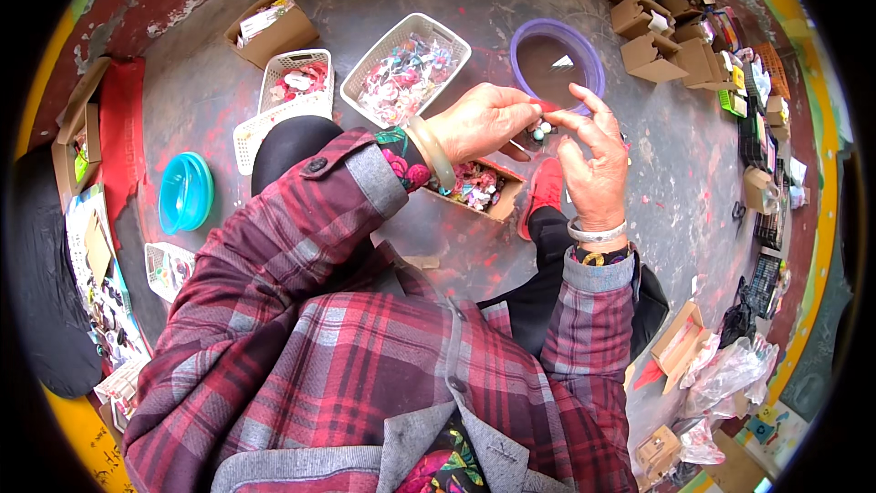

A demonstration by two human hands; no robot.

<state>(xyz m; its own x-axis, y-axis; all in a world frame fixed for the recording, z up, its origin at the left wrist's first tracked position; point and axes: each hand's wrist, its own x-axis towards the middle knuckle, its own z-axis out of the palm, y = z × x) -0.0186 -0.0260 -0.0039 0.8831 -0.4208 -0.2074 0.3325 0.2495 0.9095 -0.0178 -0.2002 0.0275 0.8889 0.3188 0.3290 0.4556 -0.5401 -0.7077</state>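
Note:
My left hand (488,119) reaches across from the left, its thumb and fingertips pinched on a small red band (545,106). At the band's other side is my right hand (595,164), with curled fingertips touching it and one finger raised. Several pale green and white beads (541,131) show just below the fingertips; I cannot tell whether they are joined to the band. Under my hands stands an open cardboard box (505,204) of colourful small pieces, partly hidden by my left wrist. Beyond my hands lies a round purple basin (598,50).
A white basket (347,96) of small colourful ornaments stands ahead, with a smaller white basket (274,73) to its left. Nested teal basins (173,192) sit at the left. Cardboard boxes (650,57) and black crates (759,283) line the right wall; plastic bags (730,379) lie nearer.

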